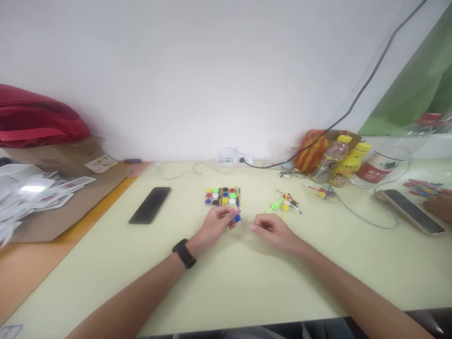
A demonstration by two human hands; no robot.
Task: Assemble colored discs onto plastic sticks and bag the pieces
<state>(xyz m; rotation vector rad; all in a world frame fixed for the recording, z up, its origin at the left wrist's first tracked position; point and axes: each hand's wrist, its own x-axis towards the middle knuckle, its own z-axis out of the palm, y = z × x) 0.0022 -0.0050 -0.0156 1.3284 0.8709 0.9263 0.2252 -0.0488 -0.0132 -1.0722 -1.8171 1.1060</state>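
My left hand [215,225], with a black watch on its wrist, pinches a small blue plastic piece [238,218] between thumb and fingers. Close by on the right, my right hand [273,230] is closed, its thumb against the curled fingers. What it holds, if anything, I cannot make out. Just beyond my left hand lie rows of small round coloured discs [208,195] in red, blue, white, yellow, green and black, with thin coloured sticks [221,197] among them. Past my right hand is a loose group of green, yellow, red, black and white plastic pieces [285,205].
A black phone [150,205] lies left. Bottles [332,157], glasses [293,174] and a power strip [229,156] stand along the wall. At right are another phone [411,212], a cable and another person's hand [439,205] by coloured sticks. Cardboard [67,207] with white packets is far left.
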